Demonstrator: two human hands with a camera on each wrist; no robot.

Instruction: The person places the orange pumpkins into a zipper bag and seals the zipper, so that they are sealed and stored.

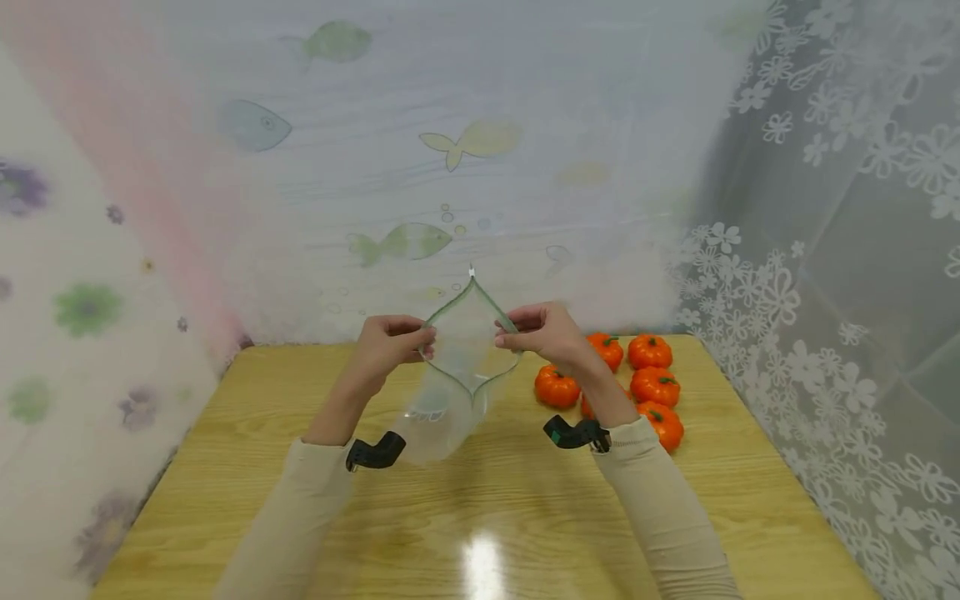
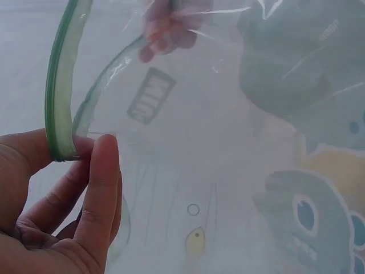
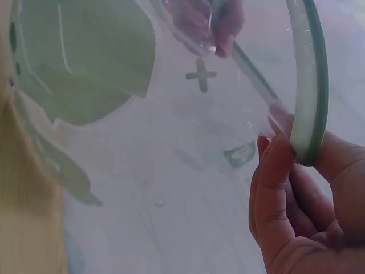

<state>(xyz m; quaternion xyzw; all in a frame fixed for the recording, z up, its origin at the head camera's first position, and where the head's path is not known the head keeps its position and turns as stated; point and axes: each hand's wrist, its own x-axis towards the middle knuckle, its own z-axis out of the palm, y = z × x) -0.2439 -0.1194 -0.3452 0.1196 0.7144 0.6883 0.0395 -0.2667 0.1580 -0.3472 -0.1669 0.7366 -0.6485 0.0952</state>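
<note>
Above the table, a clear zip bag (image 1: 450, 417) with a green zip rim hangs with its mouth spread into a diamond. My left hand (image 1: 393, 343) pinches the left side of that rim between thumb and fingers. On the opposite side my right hand (image 1: 546, 333) pinches the rim in the same way. Close up in the left wrist view, the left hand (image 2: 68, 200) grips the rim's edge, and the bag's film (image 2: 228, 142) shows pale green printing. The right wrist view has the right hand (image 3: 302, 200) holding the rim, with a white slider visible only in the head view.
Several small orange pumpkins (image 1: 656, 387) stand at the table's back right, some partly hidden behind the right forearm. The wooden table (image 1: 247, 467) meets a fish-printed curtain (image 1: 360, 167) at the back. A flower-patterned curtain (image 1: 832, 375) borders the right side.
</note>
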